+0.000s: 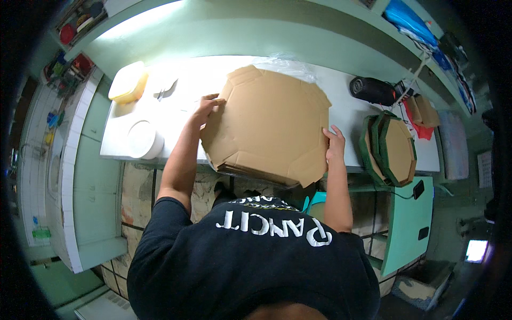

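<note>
A broad brown octagonal cardboard stack [269, 120] tilts over the front of the white table, with layered edges showing at its near left corner. It has creased flaps around its sides. At its upper left edge, my left hand [208, 107] grips the cardboard, fingers over the rim. My right hand [334, 143] holds the right edge, its thumb side against the board and some fingers raised. Whatever lies underneath the cardboard is hidden.
The white table [181, 101] bears a yellow-filled plastic tub [128, 84], a round white container [144, 140] and clear plastic wrap [288, 67]. Green-edged octagonal trays [392, 149] overhang the front at right, near a black cylindrical speaker [372, 91]. A green cabinet door [408, 224] stands open below.
</note>
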Motion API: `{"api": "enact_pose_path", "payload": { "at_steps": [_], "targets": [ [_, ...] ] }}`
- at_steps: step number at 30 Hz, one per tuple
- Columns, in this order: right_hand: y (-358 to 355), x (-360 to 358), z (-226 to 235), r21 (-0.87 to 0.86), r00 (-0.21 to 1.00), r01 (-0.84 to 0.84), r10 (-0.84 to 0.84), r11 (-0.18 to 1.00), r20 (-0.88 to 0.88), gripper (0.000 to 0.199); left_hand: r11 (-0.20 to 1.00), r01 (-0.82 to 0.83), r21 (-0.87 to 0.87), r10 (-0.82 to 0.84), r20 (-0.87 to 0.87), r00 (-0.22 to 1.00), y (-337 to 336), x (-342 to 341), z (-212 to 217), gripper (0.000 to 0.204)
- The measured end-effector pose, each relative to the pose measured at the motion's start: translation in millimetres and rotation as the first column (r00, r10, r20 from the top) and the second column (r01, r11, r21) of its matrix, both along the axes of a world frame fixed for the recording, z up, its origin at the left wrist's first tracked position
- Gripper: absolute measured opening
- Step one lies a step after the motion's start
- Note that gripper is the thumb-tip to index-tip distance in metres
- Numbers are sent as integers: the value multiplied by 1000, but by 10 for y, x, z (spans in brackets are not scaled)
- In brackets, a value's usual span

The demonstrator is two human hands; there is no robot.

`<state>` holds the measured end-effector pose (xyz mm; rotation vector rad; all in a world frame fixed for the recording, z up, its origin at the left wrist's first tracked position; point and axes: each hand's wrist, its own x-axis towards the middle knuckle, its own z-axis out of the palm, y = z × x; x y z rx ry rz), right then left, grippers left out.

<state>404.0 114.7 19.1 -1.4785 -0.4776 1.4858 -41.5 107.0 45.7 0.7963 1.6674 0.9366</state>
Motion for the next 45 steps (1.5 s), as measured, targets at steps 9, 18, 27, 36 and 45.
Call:
{"api": "enact_pose_path", "payload": {
  "at_steps": [9,18,27,36,45],
  "targets": [
    [287,1,575,446,862,-344,90,826,498,42,985,37,166,-95,357,929,-170,467,719,47],
    [297,-396,1107,608,328,-296,-520,736,789,78,620,-145,771,244,-14,970,-17,1510,1107,52],
    [-233,24,2315,548,511,-698,-215,461,832,49,338,641,689,338,-724,601,2,1073,2155,53],
    [0,590,2059,590,971,-221,119,776,206,28,949,115,294,-184,221,958,57,520,1357,87],
    [129,-275,1411,430,210,-467,-375,773,903,72,837,-261,481,71,376,924,-29,1386,883,41]
  ]
}}
